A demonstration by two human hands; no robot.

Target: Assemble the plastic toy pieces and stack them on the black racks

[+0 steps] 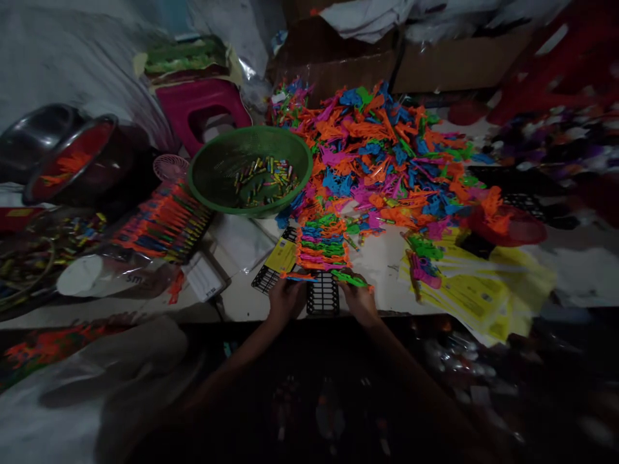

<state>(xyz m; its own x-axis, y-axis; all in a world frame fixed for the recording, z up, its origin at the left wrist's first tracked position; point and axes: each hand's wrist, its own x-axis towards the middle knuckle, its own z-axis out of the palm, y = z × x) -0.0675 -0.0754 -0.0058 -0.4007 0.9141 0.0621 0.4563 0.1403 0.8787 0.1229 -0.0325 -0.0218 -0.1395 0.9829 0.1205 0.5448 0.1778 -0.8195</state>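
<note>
the desk has a pale top, its near edge running just under the hands. directly ahead of the hands lies a black grid tray with a row of coloured plastic pieces laid on it. further ahead a big heap of orange, blue, pink and green plastic pieces spreads across the top. ahead and to the left stands a green basket. right of the hands lie yellow cards; left of them, a bundle of orange pieces in clear wrap.
</note>
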